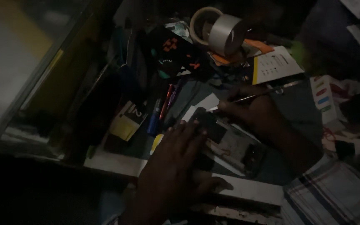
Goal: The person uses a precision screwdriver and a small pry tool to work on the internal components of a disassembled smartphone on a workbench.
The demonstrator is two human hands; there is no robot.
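Observation:
An opened phone [230,143] lies flat on the cluttered bench, its inner parts showing. My left hand [176,166] presses down on the phone's near-left end, fingers spread over it. My right hand [251,110] grips a thin metal tool [246,99], its tip touching the phone's upper corner. The scene is very dark, so fine detail of the phone is hard to read. A checked sleeve [334,196] covers my right forearm.
Two tape rolls [219,29] stand at the back. A printed card with a yellow edge [273,64] lies beside them. Pens [161,110] and a small yellow-black box [128,121] sit to the left. A white box [323,98] and scraps crowd the right.

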